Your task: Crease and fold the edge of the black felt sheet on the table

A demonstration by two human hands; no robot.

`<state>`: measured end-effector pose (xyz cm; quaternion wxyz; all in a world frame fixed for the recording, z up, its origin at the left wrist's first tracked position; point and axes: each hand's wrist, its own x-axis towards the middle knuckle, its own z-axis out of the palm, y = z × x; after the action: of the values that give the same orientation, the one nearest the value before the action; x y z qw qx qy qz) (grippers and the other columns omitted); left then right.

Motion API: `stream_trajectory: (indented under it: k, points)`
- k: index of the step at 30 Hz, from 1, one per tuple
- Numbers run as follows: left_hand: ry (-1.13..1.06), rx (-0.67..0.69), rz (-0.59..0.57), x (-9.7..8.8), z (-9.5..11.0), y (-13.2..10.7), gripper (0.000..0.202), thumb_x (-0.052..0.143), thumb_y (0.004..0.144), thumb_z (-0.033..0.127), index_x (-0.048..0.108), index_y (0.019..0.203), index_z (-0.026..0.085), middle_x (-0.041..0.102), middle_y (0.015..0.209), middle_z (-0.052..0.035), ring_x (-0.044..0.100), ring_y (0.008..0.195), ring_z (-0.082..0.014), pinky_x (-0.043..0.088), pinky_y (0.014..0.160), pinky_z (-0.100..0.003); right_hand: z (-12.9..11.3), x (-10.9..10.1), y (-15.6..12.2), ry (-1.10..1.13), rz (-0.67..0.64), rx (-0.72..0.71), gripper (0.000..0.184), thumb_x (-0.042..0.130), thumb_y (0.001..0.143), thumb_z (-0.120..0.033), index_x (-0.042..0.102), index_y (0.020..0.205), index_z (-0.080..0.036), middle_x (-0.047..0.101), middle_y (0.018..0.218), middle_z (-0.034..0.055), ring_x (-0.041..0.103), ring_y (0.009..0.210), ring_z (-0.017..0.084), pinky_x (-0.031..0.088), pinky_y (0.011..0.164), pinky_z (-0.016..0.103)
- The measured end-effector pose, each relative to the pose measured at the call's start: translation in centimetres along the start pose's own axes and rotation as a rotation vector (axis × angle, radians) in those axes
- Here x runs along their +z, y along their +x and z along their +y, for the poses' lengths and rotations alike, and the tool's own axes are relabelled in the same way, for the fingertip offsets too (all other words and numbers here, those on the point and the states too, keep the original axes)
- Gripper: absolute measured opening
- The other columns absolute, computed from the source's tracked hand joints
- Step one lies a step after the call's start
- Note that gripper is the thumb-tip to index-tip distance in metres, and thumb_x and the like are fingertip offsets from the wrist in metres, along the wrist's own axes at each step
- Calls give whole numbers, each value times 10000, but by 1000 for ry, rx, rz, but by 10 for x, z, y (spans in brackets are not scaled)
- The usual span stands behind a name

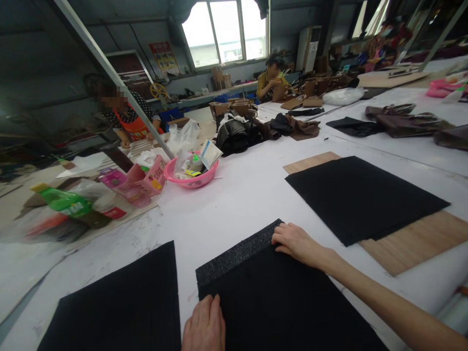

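Observation:
A black fabric sheet (285,302) with a speckled dark grey strip (239,253) along its far edge lies on the white tabletop in front of me. My right hand (296,243) has its fingers bent and closed on the far right corner, over the end of the strip. At the near left edge, my left hand (204,324) holds the sheet's side with its fingers together; its lower part is cut off by the frame. Left of that sheet lies another black piece (124,302). To the right, a black stack (365,197) rests on a wooden board (420,243).
A pink basin (192,181) with small bottles and a box stands beyond my left hand. Near it are a green bottle (73,204) and pink containers (139,183). A slanting metal pole (117,78) rises there. Dark bags (405,122) and several co-workers are farther back.

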<state>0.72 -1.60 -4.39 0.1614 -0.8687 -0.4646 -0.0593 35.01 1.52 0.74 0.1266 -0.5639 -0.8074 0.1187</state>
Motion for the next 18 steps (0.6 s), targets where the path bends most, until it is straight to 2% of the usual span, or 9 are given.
stream_trajectory:
  k: [8, 11, 14, 18]
  points:
    - [-12, -22, 9, -3, 2, -1, 293, 459, 942, 59, 659, 1119, 181, 667, 1073, -71, 633, 995, -181, 522, 805, -291, 8, -8, 10, 76, -98, -3, 179, 783, 806, -140, 617, 774, -199, 582, 838, -13, 535, 822, 177, 369, 696, 282]
    - [-2, 7, 61, 2, 0, -4, 277, 471, 937, 71, 656, 1115, 175, 664, 1065, -75, 636, 979, -179, 522, 783, -285, 9, -16, 8, 122, -119, 19, 152, 752, 838, -154, 620, 779, -199, 606, 850, -18, 555, 807, 163, 371, 693, 267]
    - [22, 45, 127, 11, -4, -5, 262, 483, 926, 81, 660, 1097, 167, 662, 1047, -79, 642, 951, -181, 525, 740, -278, 11, -27, 3, 177, -146, 62, 134, 718, 873, -186, 627, 778, -206, 629, 771, -39, 570, 715, 143, 364, 647, 252]
    - [32, 75, 135, 18, -8, -5, 266, 485, 915, 84, 666, 1091, 168, 663, 1039, -79, 650, 934, -180, 532, 707, -268, 18, -38, -3, 228, -139, 127, 128, 712, 874, -224, 644, 766, -221, 631, 694, -52, 567, 645, 139, 334, 593, 251]
